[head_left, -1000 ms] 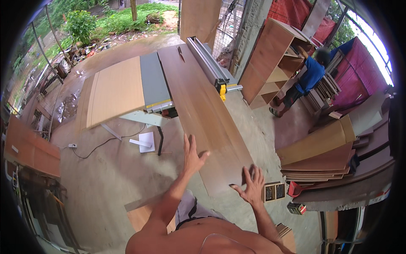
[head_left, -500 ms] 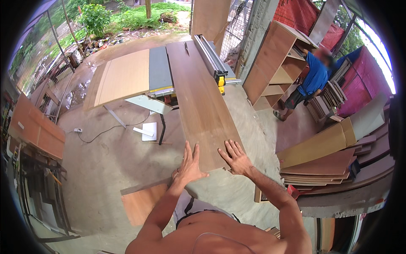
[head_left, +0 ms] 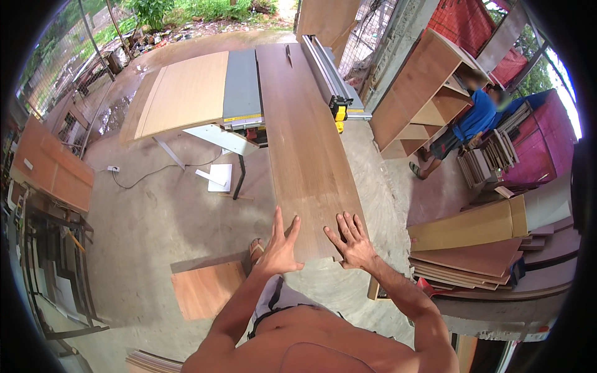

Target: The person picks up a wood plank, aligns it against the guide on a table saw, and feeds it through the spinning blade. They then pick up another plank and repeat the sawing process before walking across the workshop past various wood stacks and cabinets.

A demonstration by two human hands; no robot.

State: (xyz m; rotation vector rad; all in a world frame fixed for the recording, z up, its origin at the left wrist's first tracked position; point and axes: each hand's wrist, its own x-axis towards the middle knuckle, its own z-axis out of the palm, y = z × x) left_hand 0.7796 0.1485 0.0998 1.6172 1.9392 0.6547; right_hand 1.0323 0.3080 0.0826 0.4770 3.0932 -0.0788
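Observation:
A long brown wood-grain board (head_left: pixel 305 149) lies on a table saw, its near end jutting toward my body. At the left edge of that end is my left hand (head_left: pixel 281 248), open, with fingers spread and thumb out. My right hand (head_left: pixel 353 244) is open too, its fingers resting flat on the board close to the near right corner. Toward the far end, a thin dark blade-like piece (head_left: pixel 288 56) stands up at the board's surface. Along the board's far right side runs the saw's metal fence (head_left: pixel 324 68), with a yellow-and-black part (head_left: pixel 339 115) at its near end.
Left of the board are the saw's grey top (head_left: pixel 242 87) and a pale panel (head_left: pixel 189 93). A wooden panel (head_left: pixel 208 291) lies by my foot, and a cable (head_left: pixel 134 186) crosses the floor. At right stand a cabinet (head_left: pixel 416 87), a person in blue (head_left: pixel 476 118) and stacked boards (head_left: pixel 466 261).
The view has shifted and tilted slightly, so my left foot now shows. Both hands keep nearly the same places at the board's near end. The person in blue has leaned a little.

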